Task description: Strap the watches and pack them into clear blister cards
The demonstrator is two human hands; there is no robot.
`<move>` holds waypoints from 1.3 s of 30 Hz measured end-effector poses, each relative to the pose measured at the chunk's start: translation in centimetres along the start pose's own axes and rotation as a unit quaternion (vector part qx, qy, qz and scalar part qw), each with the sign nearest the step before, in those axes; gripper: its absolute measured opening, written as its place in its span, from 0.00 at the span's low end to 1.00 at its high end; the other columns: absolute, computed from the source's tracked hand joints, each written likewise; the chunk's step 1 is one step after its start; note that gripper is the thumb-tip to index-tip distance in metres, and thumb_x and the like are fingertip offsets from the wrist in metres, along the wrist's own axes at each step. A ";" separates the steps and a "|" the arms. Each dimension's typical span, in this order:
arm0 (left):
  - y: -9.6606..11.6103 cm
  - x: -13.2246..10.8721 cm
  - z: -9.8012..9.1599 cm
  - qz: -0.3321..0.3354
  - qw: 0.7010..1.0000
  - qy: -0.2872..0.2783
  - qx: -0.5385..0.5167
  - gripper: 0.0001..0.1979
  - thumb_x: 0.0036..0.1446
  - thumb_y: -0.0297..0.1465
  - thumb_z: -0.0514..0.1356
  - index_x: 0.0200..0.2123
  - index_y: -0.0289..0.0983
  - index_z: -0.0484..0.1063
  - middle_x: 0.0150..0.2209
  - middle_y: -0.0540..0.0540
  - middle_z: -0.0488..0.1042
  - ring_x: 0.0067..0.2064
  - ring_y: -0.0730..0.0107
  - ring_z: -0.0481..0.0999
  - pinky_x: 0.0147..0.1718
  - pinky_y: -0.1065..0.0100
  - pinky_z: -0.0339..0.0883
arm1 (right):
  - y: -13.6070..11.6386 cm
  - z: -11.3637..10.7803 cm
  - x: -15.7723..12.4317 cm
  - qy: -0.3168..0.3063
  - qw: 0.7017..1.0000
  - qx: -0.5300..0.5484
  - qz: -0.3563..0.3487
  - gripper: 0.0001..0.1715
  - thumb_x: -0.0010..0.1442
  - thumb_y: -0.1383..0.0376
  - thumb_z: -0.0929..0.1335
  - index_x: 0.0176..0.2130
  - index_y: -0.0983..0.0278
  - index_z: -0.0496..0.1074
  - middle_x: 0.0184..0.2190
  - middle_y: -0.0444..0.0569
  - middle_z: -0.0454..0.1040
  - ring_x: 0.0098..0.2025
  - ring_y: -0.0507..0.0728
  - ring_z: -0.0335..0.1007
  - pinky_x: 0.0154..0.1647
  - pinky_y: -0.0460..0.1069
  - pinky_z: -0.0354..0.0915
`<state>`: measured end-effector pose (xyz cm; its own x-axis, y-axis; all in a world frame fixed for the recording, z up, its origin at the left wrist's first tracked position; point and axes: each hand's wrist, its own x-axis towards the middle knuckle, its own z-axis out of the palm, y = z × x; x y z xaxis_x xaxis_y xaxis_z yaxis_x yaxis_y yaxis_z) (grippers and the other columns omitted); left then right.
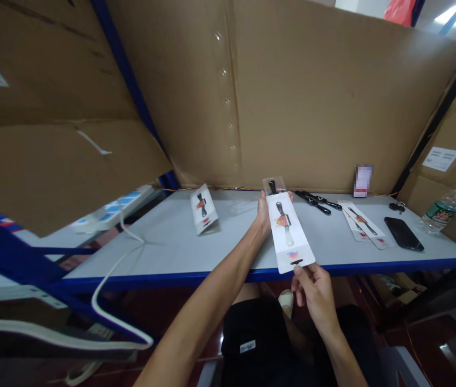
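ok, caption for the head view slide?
A person's left hand and right hand hold a white packaging card above the grey table; black tools, spare cards and a phone at right.

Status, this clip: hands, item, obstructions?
Left hand grips far end of packaged card; right hand pinches near end. Card held over table edge. Black tools, spare cards, phone lie right, apart.

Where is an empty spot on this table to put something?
The grey tabletop is bare along its blue front edge at the left, and between the leaning white card pack and the long white tool card held by the left hand and right hand. The right side is crowded: black tools, stacked white cards, black phone, clear water bottle.
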<state>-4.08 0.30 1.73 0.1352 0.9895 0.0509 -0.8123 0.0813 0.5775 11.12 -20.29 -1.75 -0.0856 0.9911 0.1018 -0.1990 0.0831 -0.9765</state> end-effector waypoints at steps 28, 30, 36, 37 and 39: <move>0.0 -0.5 1.3 -0.038 0.998 0.012 -0.050 0.38 0.70 0.51 0.40 0.58 0.24 0.72 0.40 0.31 0.82 0.37 0.53 0.83 0.38 0.58 0.78 | -0.9 1.6 9.8 -0.034 0.998 -0.040 -0.024 0.34 0.48 0.37 0.74 0.30 0.66 0.73 0.18 0.41 0.70 0.11 0.47 0.59 0.10 0.43 0.50; 0.0 -0.5 1.3 -0.032 0.998 0.020 -0.053 0.39 0.70 0.51 0.39 0.58 0.24 0.71 0.39 0.32 0.82 0.37 0.54 0.83 0.38 0.58 0.77 | -0.9 1.6 10.1 -0.039 0.998 -0.034 -0.022 0.35 0.47 0.37 0.74 0.30 0.65 0.72 0.18 0.42 0.70 0.11 0.47 0.60 0.10 0.43 0.50; 0.0 -0.4 1.4 -0.031 0.998 0.032 -0.037 0.41 0.69 0.53 0.37 0.57 0.24 0.72 0.38 0.31 0.82 0.39 0.52 0.83 0.39 0.57 0.78 | -0.3 1.4 10.0 -0.038 0.999 -0.015 -0.008 0.34 0.46 0.38 0.75 0.30 0.66 0.74 0.18 0.43 0.71 0.12 0.48 0.60 0.11 0.43 0.51; -0.1 -0.4 1.4 -0.031 0.999 0.031 -0.030 0.41 0.69 0.53 0.38 0.57 0.24 0.73 0.39 0.31 0.82 0.39 0.51 0.83 0.39 0.56 0.78 | -0.3 1.3 10.0 -0.035 0.999 -0.013 -0.006 0.34 0.46 0.38 0.75 0.29 0.67 0.74 0.18 0.43 0.71 0.12 0.48 0.60 0.11 0.43 0.51; -0.2 -0.5 1.4 -0.027 0.999 0.031 -0.016 0.41 0.69 0.53 0.39 0.56 0.24 0.73 0.40 0.30 0.82 0.39 0.51 0.83 0.39 0.56 0.78 | -0.2 1.1 9.8 -0.030 1.000 -0.008 -0.005 0.32 0.46 0.40 0.75 0.29 0.67 0.74 0.18 0.43 0.71 0.12 0.48 0.60 0.11 0.43 0.52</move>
<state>-3.21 -0.40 2.79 0.1458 0.9888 -0.0307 -0.8227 0.1384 0.5514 9.23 -10.67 -0.36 -0.1422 0.9823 0.1217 -0.1848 0.0945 -0.9782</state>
